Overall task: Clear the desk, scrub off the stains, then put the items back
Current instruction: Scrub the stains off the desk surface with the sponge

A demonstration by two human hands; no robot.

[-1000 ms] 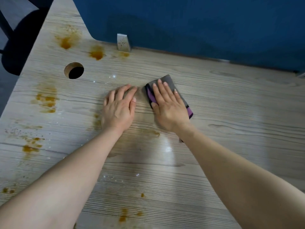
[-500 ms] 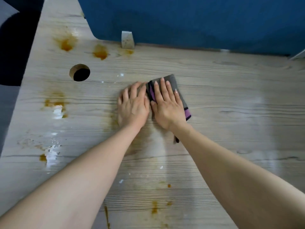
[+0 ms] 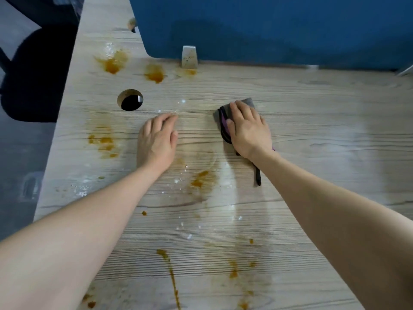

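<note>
Right hand [image 3: 250, 130] laid flat, fingers straight, pressed on folded grey cleaning cloth [image 3: 248, 102] with purple and black edging; black strap [image 3: 258, 175] trailed from beneath wrist. Cloth positioned mid-desk, right of cable hole [image 3: 130, 100]. Left hand [image 3: 156, 139] rested palm-down on bare desk [image 3: 312, 135], fingers loosely extended, nothing held. Desk surface noted as pale wood-grain laminate, wet sheen in patches. Orange-brown stains [image 3: 112, 63] scattered, splattered shapes, one long drip streak [image 3: 172, 278]. Blue fabric partition [image 3: 268, 25] behind, held by grey metal bracket [image 3: 189, 57]. No writing legible.
</note>
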